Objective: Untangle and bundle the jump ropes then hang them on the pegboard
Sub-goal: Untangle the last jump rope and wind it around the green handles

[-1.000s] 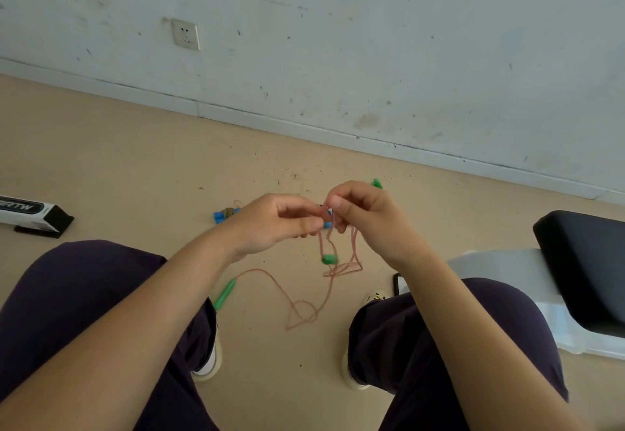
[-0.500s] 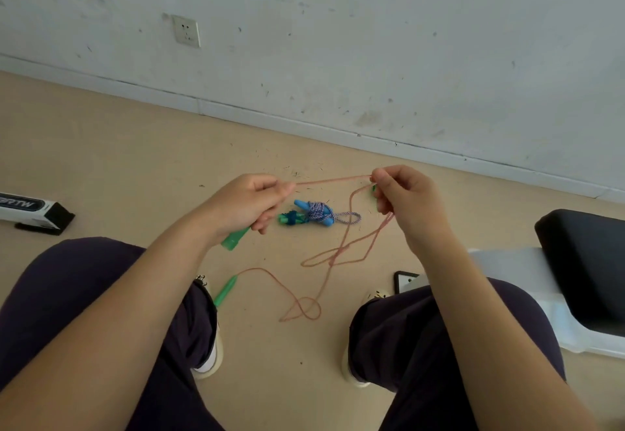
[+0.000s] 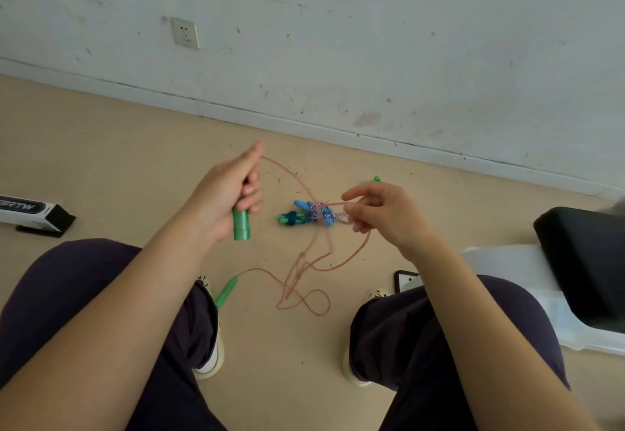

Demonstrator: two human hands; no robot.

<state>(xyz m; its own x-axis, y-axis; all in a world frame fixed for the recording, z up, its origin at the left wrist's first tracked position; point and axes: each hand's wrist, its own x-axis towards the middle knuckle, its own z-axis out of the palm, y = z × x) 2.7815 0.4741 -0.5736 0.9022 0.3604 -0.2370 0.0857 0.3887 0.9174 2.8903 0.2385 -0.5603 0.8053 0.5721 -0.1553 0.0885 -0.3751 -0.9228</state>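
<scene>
While the hands pull apart from where they met a second ago, the head view shows the left hand (image 3: 225, 193) gripping a green handle (image 3: 241, 225), the right hand (image 3: 378, 214) pinching the pink rope (image 3: 294, 281). Loops hang loose above the floor (image 3: 101, 159), the blue-handled rope (image 3: 309, 214) bundled there. Untangling's progressing; bundling and hanging remain.

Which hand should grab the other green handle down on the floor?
Probably the left hand. The loose green handle lies by the left shoe, nearer that side. But that hand already grips a green handle, while the right hand pinches the orange rope, so neither is free.
</scene>
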